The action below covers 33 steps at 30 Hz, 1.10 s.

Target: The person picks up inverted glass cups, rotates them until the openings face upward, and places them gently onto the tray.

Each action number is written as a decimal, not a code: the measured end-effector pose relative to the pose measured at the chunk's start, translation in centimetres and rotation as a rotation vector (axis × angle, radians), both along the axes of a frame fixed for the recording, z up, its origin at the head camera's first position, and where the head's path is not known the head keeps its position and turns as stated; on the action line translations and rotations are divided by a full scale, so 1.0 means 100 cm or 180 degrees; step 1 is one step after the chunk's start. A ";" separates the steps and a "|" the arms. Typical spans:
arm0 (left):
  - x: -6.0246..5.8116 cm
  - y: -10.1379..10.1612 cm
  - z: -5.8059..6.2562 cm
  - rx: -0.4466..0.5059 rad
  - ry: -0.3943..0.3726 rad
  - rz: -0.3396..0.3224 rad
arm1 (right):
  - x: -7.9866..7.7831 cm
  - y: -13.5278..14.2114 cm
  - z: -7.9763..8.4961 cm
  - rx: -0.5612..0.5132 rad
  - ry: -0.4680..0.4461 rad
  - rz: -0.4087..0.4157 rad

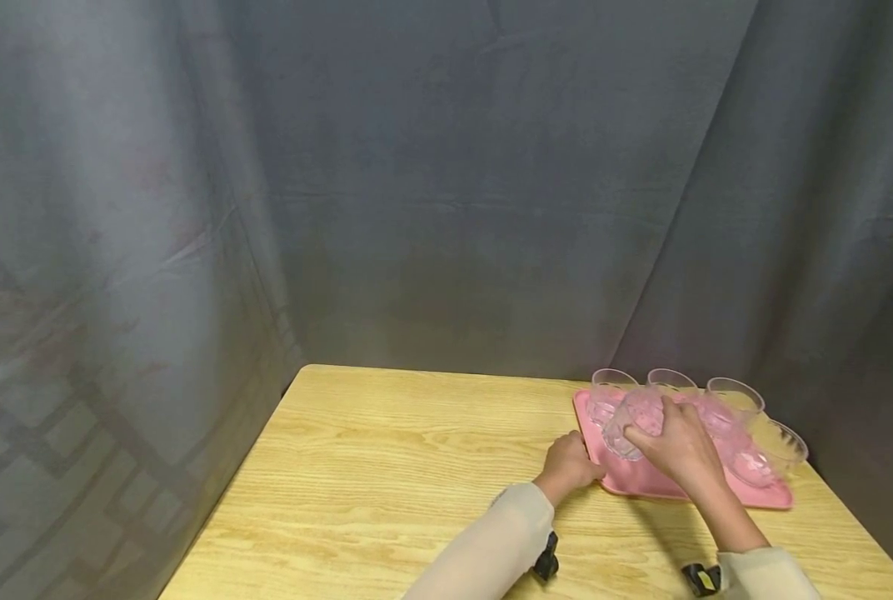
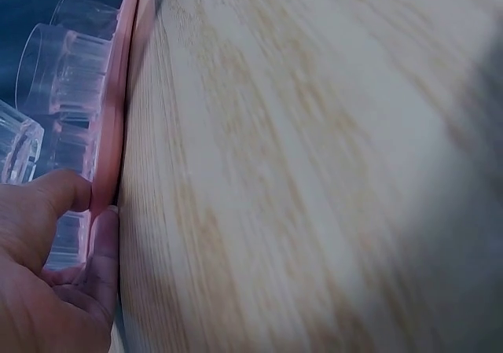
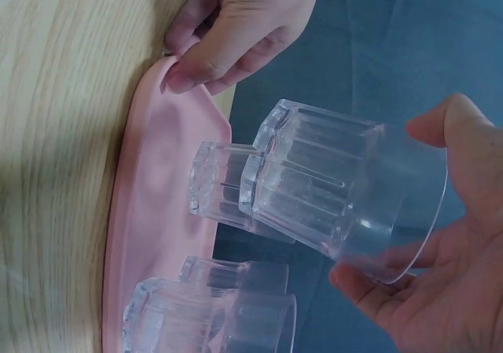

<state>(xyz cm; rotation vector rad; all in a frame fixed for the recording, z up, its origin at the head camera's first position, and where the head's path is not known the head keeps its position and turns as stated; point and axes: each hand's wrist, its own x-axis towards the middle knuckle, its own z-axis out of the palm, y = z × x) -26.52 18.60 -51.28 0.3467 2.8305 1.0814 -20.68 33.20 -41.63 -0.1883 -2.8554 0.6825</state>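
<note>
A pink tray (image 1: pixel 645 482) lies at the right of the table, bearing several clear cups (image 3: pixel 208 321) with ribbed lower parts. My left hand (image 1: pixel 569 462) pinches the tray's near left corner, thumb on top of the rim, as the left wrist view also shows along the tray's edge (image 2: pixel 115 125). Over the tray's left part, my right hand (image 1: pixel 682 443) grips a clear cup (image 3: pixel 314 176) near its mouth, between thumb and fingers. That cup is tilted, its base off the tray. In the right wrist view another cup (image 3: pixel 224 184) stands behind it, partly hidden.
The wooden table (image 1: pixel 416 442) stretches away to the left of the tray. Grey curtains (image 1: pixel 454 208) hang behind it and at both sides. One cup (image 1: pixel 780 450) is close to the tray's right end.
</note>
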 end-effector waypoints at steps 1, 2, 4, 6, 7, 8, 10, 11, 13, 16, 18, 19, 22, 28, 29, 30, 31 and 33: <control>0.000 0.000 -0.001 -0.0018 0.0014 -0.0001 | 0.000 0.000 -0.001 0.0002 -0.0011 -0.0006; -0.001 0.000 -0.001 -0.0036 0.0017 -0.0001 | -0.001 0.000 -0.001 0.0003 -0.0021 -0.0010; 0.000 0.000 -0.001 -0.0063 0.0029 -0.0008 | -0.002 0.000 -0.002 -0.0003 -0.0060 -0.0018; 0.000 0.001 0.000 -0.0094 0.0014 -0.0003 | -0.002 0.000 -0.003 0.0001 -0.0083 -0.0021; 0.000 0.001 0.000 -0.0098 0.0021 -0.0006 | -0.003 0.001 -0.003 0.0005 -0.0092 -0.0022; 0.000 0.001 0.001 -0.0105 0.0024 -0.0005 | -0.003 0.001 -0.004 0.0004 -0.0099 -0.0021; 0.000 0.001 0.000 -0.0106 0.0002 0.0004 | -0.003 0.001 -0.005 0.0022 -0.0110 -0.0023; 0.000 0.002 0.000 -0.0103 -0.0005 0.0007 | -0.003 0.001 -0.005 0.0032 -0.0115 -0.0025; 0.000 0.002 0.000 -0.0096 -0.0011 0.0006 | -0.004 0.001 -0.005 0.0050 -0.0131 -0.0031; -0.001 0.002 -0.001 -0.0082 -0.0039 0.0009 | -0.004 0.001 -0.006 0.0064 -0.0165 -0.0035; 0.000 0.002 -0.002 -0.0077 -0.0041 0.0010 | -0.004 0.001 -0.007 0.0072 -0.0166 -0.0028; -0.001 0.002 -0.002 -0.0077 -0.0037 0.0014 | -0.004 0.001 -0.008 0.0079 -0.0161 -0.0023; -0.001 0.002 -0.003 -0.0066 -0.0030 0.0025 | -0.005 0.001 -0.011 0.0104 -0.0110 -0.0006; -0.002 0.002 -0.004 -0.0052 0.0080 0.0000 | -0.006 0.001 -0.015 0.0144 -0.0026 -0.0001; -0.001 0.001 -0.004 -0.0053 0.0085 -0.0002 | -0.007 0.002 -0.016 0.0151 -0.0032 -0.0005; -0.001 0.001 -0.004 -0.0052 0.0072 -0.0014 | -0.007 0.002 -0.016 0.0157 -0.0040 -0.0009; -0.001 0.001 -0.004 -0.0048 0.0084 -0.0020 | -0.007 0.002 -0.017 0.0163 -0.0048 -0.0017; -0.001 0.001 -0.005 -0.0059 0.0086 -0.0029 | -0.008 0.003 -0.018 0.0161 -0.0084 -0.0031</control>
